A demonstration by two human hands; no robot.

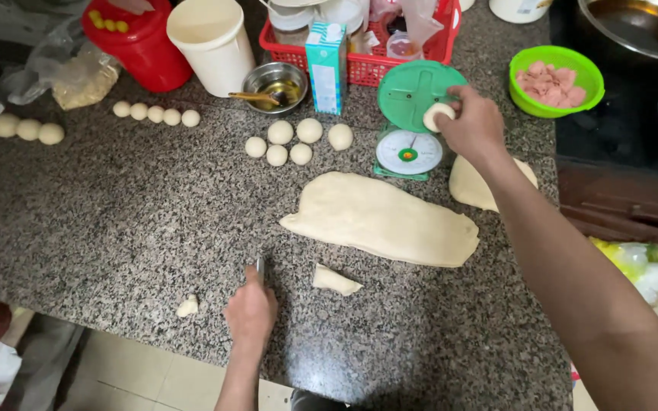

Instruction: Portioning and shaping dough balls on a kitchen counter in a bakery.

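Observation:
My right hand (475, 122) reaches over a green kitchen scale (411, 114) and holds a small piece of dough (437, 116) on its platform. My left hand (250, 307) rests near the counter's front edge, gripping a metal scraper or knife (260, 268) with its blade on the granite. A big flattened slab of dough (384, 219) lies between my hands. A cut-off bit of dough (335, 280) sits just right of my left hand, and a smaller scrap (187, 307) lies to its left. Another dough lump (472, 184) shows under my right forearm.
Several rolled dough balls (292, 141) sit mid-counter, more in a row (155, 114) and at the far left (27, 129). Behind stand a red jar (140, 42), a white bucket (213, 42), a steel bowl (274, 85), a carton (327, 67), a red basket (367, 67) and a green bowl of pink slices (556, 80).

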